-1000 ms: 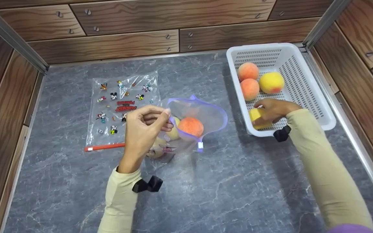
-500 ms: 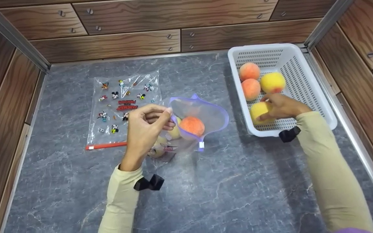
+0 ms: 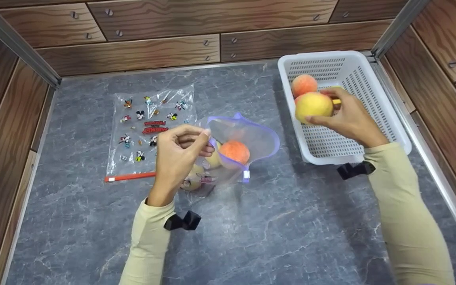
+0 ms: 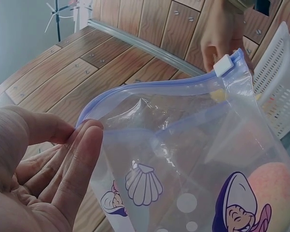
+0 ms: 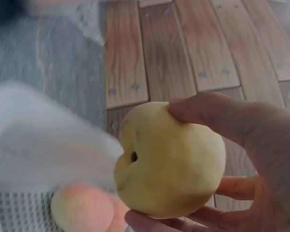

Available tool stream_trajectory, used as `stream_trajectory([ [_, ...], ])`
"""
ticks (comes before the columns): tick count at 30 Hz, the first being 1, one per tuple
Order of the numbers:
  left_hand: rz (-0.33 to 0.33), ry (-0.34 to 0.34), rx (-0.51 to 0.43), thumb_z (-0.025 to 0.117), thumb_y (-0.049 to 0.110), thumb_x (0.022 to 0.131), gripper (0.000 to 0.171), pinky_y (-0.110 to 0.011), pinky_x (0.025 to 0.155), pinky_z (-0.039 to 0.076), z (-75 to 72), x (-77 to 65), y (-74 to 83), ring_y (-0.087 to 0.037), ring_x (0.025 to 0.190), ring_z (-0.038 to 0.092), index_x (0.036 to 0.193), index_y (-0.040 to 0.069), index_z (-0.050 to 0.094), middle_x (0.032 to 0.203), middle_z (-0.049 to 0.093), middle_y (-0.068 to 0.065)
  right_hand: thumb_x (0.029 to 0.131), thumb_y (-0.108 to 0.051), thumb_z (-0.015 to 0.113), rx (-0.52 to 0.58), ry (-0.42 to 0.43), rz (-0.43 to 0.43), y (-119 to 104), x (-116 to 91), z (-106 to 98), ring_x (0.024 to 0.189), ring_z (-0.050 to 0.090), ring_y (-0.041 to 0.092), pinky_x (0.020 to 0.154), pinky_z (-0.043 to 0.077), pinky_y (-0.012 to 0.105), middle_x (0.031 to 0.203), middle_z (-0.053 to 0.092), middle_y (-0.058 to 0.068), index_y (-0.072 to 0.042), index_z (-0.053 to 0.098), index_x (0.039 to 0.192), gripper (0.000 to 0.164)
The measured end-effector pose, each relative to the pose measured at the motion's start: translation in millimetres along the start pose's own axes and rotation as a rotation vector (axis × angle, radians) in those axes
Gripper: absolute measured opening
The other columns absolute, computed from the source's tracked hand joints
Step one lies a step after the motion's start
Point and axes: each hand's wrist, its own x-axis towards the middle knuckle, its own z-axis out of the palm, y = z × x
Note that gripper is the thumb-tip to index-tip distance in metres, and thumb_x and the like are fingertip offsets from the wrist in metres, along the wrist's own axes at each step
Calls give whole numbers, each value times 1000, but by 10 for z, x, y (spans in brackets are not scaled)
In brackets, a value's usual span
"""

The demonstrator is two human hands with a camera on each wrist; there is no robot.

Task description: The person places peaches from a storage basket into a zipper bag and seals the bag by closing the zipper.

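A yellow peach (image 3: 313,108) is held up over the basket by my right hand (image 3: 350,114), its thumb and fingers around the fruit. The right wrist view shows the peach (image 5: 169,162) close up, with a dark stem hollow. My left hand (image 3: 182,154) pinches the purple zip edge of a clear zip bag (image 4: 154,121), whose mouth gapes open. Inside the bag lie an orange-red peach (image 3: 234,152) and several yellowish ones, partly hidden by the hand and the printed film. A white slider (image 4: 223,65) sits at the far end of the zip.
The white perforated basket (image 3: 404,148) stands at the right with more peaches, one orange peach (image 3: 304,84) at its back left. A flat printed bag (image 3: 133,130) with a red zip lies at the left. Wood-patterned panels (image 3: 152,23) border the grey marbled table (image 3: 259,237).
My right hand has gripped the yellow peach and lifted it from the basket's floor, up and slightly away from me. The left hand and the bag have hardly moved.
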Motion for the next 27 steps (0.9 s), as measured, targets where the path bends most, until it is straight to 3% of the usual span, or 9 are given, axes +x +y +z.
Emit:
stream_trajectory([
  [3, -3, 4, -1, 71, 2, 92, 16, -45, 59, 65, 1, 3, -4, -27, 62, 72, 90, -14, 69, 75, 72, -18, 81, -25, 88, 113, 26, 0, -165, -33, 58, 112, 59, 33, 80, 51, 15, 139, 52, 19, 2, 48, 143, 79],
  [5, -6, 7, 2, 71, 2, 92, 14, -44, 60, 65, 0, 0, -4, -27, 63, 72, 89, -13, 70, 75, 72, -18, 80, -25, 88, 170, 27, -4, -263, -56, 97, 114, 60, 30, 81, 53, 14, 138, 52, 17, 1, 49, 144, 79],
  [9, -11, 10, 6, 71, 2, 92, 12, -44, 60, 65, -4, -7, -3, -27, 63, 72, 90, -10, 71, 76, 73, -18, 80, -21, 89, 265, 20, -44, -412, -93, 193, 112, 63, 23, 82, 56, 18, 135, 55, 12, -3, 53, 143, 75],
  [16, -16, 10, 2, 71, 2, 92, 14, -44, 61, 65, 0, -7, 0, -26, 63, 72, 91, -12, 70, 77, 73, -18, 79, -11, 88, 420, -23, -138, -534, -144, 370, 110, 62, 24, 90, 59, 26, 131, 56, 15, -2, 51, 143, 74],
  [27, -13, 21, -4, 71, 1, 91, 10, -44, 60, 65, -13, 10, -4, -26, 63, 72, 90, -9, 71, 76, 73, -18, 75, -2, 89, 536, -104, -239, -716, -215, 591, 114, 61, 29, 93, 60, 34, 132, 54, 12, -8, 54, 140, 74],
])
